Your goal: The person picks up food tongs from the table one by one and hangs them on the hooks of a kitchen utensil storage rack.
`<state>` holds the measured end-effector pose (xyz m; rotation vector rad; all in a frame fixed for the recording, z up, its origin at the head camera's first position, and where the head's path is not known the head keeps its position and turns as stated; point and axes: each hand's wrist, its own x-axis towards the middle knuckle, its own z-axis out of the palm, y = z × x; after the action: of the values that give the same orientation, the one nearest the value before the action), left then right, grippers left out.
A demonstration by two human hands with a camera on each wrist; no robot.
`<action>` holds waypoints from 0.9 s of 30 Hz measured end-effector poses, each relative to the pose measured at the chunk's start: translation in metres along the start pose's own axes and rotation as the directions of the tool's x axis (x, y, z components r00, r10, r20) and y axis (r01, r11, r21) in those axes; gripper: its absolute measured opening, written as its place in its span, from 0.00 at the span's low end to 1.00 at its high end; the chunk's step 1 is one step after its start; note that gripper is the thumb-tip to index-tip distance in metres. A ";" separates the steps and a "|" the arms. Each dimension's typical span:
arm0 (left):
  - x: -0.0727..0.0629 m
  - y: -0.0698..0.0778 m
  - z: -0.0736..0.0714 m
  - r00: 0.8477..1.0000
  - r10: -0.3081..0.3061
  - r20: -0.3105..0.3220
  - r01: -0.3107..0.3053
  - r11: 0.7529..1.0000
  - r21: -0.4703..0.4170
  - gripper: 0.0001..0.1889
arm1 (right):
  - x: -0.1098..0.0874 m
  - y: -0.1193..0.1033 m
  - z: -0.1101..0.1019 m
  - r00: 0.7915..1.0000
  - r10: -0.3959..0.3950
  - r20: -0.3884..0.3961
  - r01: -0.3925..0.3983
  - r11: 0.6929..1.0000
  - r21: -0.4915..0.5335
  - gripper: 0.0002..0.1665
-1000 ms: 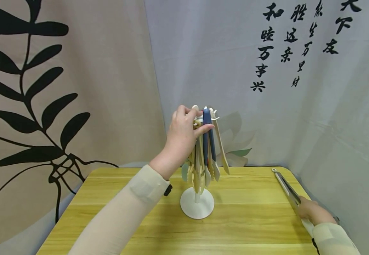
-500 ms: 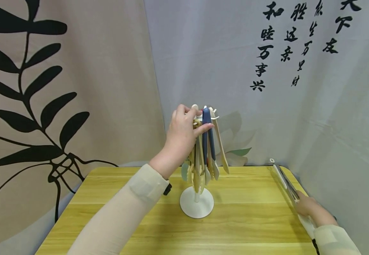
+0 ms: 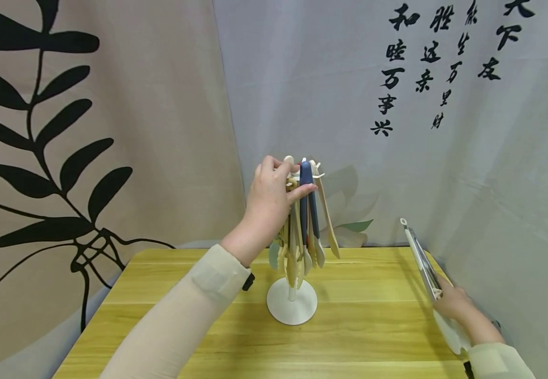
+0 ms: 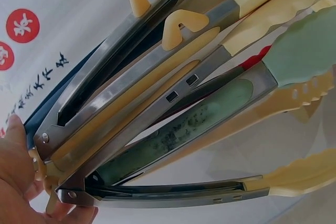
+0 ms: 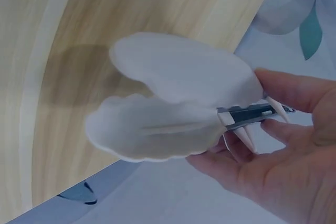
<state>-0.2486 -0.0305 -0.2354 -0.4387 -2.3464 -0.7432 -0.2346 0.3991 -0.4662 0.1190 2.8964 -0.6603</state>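
My left hand (image 3: 270, 192) grips the top of a white utensil stand (image 3: 292, 302), thumb reaching across a dark blue tong handle (image 3: 305, 200). From the stand hang several kitchen tongs; close up in the left wrist view are steel tongs with yellow tips (image 4: 294, 179) and others with a green tip (image 4: 310, 45). At the right, my right hand (image 3: 458, 305) holds another pair of steel tongs (image 3: 418, 255) by the white head end, ring end pointing up and away. In the right wrist view, the two white scalloped tips (image 5: 184, 72) stand slightly apart between thumb and fingers.
The stand rests on a wooden table (image 3: 198, 326), near its middle. A light cloth backdrop (image 3: 302, 79) with black writing and leaf prints hangs behind and to the right of the table. The table's right edge runs under my right arm.
The tongs in my right hand have tilted, their ring end rising above the table's back edge and their white head coming further into view. My left hand stays at the stand's top.
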 end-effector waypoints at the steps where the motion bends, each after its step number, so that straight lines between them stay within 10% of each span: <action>1: 0.000 0.000 0.000 1.000 -0.001 0.000 0.001 1.000 -0.001 0.25 | 0.000 -0.002 0.000 1.000 0.004 0.003 -0.004 1.000 0.016 0.53; 17: 0.000 0.001 0.001 1.000 0.009 -0.008 -0.009 1.000 0.005 0.24 | -0.017 -0.042 -0.003 0.986 -0.084 -0.145 0.093 0.994 0.055 0.53; 27: 0.000 -0.001 0.002 0.999 0.026 -0.024 -0.025 0.999 0.023 0.25 | -0.019 -0.066 0.002 0.938 -0.205 -0.281 0.230 0.971 0.059 0.53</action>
<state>-0.2504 -0.0304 -0.2370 -0.4462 -2.3198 -0.7056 -0.2227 0.3386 -0.4366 -0.1123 3.1748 -0.8787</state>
